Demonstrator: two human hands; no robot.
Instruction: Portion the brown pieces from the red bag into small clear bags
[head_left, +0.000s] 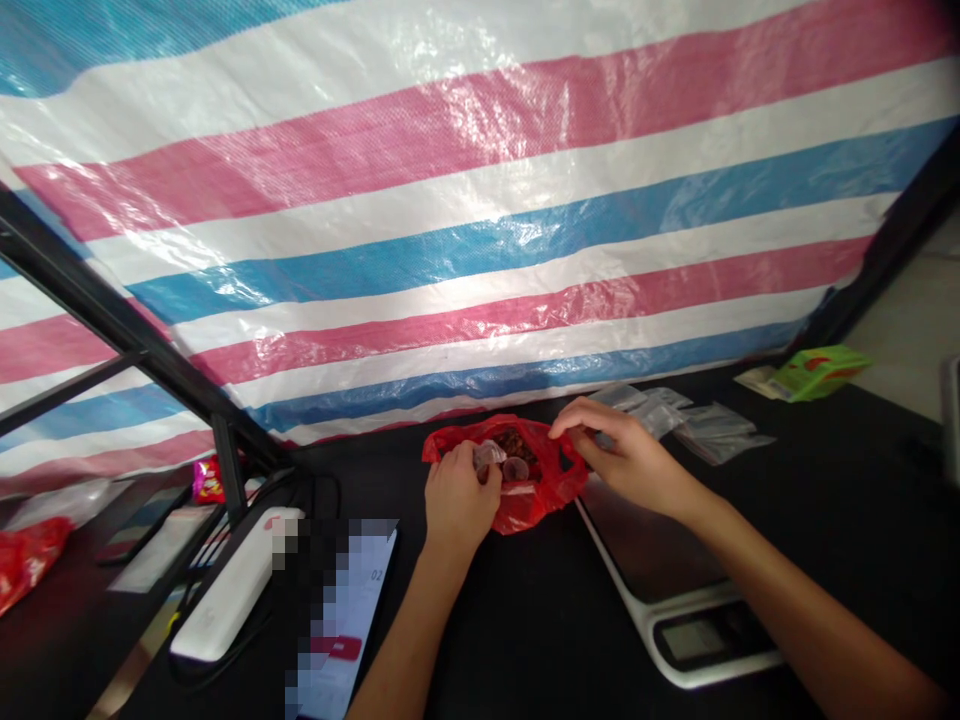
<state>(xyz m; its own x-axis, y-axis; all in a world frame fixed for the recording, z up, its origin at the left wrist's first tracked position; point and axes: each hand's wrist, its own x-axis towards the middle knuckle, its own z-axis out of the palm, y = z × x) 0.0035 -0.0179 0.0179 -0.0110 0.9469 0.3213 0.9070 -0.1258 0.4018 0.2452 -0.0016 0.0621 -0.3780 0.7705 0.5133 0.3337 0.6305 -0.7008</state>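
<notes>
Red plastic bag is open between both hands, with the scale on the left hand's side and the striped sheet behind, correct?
No: the scale is on the side of the right hand, as the head view shows. The red plastic bag is open between that hand and the left hand, with the striped sheet behind.

Glare streaks the striped sheet [480, 245] above a dim tabletop [525, 620].

Bag [525, 512]: thin plast., glossy, crinkled; sheet [480, 240]: woven plast., shiny; tabletop [517, 620]: matt; scale [649, 545]: smooth, w/ plast. rim [712, 676].
</notes>
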